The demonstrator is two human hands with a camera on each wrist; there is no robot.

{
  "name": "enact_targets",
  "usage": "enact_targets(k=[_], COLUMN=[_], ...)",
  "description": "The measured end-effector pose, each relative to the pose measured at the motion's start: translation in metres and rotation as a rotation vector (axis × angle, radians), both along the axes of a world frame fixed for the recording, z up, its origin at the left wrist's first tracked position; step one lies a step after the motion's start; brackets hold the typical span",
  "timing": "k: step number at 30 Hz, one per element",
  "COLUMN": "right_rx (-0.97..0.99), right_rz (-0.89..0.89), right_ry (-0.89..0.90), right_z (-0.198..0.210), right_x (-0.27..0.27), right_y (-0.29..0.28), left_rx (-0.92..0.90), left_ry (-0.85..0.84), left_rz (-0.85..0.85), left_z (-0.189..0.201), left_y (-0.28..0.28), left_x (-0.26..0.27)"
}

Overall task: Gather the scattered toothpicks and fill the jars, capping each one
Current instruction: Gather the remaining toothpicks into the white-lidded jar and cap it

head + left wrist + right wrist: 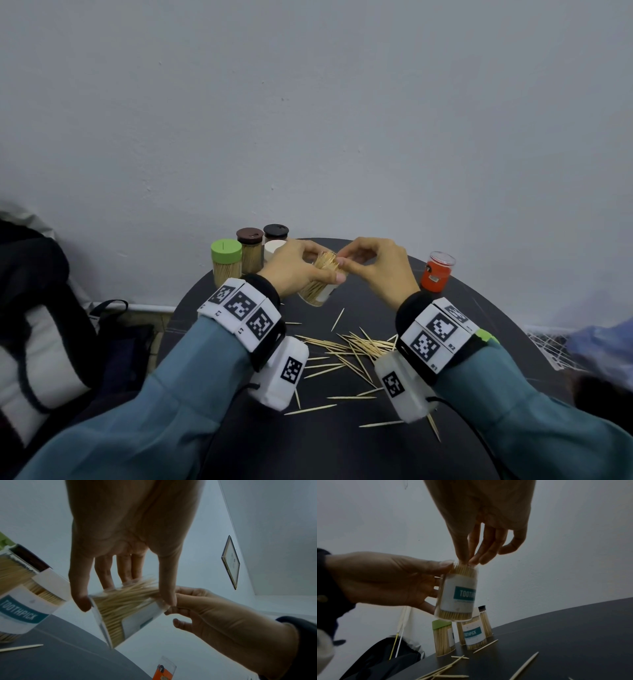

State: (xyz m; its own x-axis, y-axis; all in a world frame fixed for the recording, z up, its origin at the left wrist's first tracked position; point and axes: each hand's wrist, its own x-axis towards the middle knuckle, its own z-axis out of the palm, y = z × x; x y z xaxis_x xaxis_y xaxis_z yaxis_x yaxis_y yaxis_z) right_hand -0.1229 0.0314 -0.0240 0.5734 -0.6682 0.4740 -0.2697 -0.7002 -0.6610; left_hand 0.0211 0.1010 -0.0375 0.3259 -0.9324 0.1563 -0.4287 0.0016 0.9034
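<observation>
The open jar (318,284), a clear plastic cylinder with a white label, is held off the counter (479,308) near its far side, tipped so its mouth leans toward the right hand. It is packed almost full of pale, thin wooden toothpicks whose tips bristle just past the rim. The left hand (298,270) wraps around its wall, thumb on one side and fingers on the other, probably to keep the mouth steady and angled for loading. The right hand (376,267) has its thumb and first fingers pinched together right at the mouth, seemingly feeding or tucking in a few sticks; what lies between the fingertips is too small to make out.

Just behind stand four filled jars: green cap (226,250), brown cap (250,235), black cap (276,231), and white cap (274,248). An orange-labelled clear jar (436,275) stands apart on the right. Loose toothpicks (356,346) lie crisscrossed on the dark, matte, round counter near the wrists, so gathering is judged unfinished.
</observation>
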Motion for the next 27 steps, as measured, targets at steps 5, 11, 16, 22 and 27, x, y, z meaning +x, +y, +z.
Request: enact_targets(k=[5, 11, 16, 22, 27], right_rx=[0.011, 0.015, -0.002, 0.002, 0.01], right_rz=[-0.012, -0.02, -0.023, 0.037, 0.042], right_ry=[-0.054, -0.046, -0.026, -0.059, -0.073], right_z=[-0.0041, -0.0086, -0.0109, -0.0082, -0.0061], right_x=[-0.0012, -0.0037, -0.0063, -0.0072, -0.0088], right_y=[-0.0003, -0.0044, -0.0046, 0.0013, 0.0017], left_rx=[0.007, 0.02, 0.03, 0.028, 0.023], left_ry=[-0.03, -0.038, -0.045, -0.031, -0.022], left_rz=[-0.006, -0.018, -0.026, -0.026, -0.023], left_z=[-0.0012, -0.001, -0.0016, -0.0021, -0.0019], left_y=[-0.0025, -0.0016, -0.0012, -0.0001, 0.0005], left_x=[0.0001, -0.0045, -0.0069, -0.0079, -0.0087])
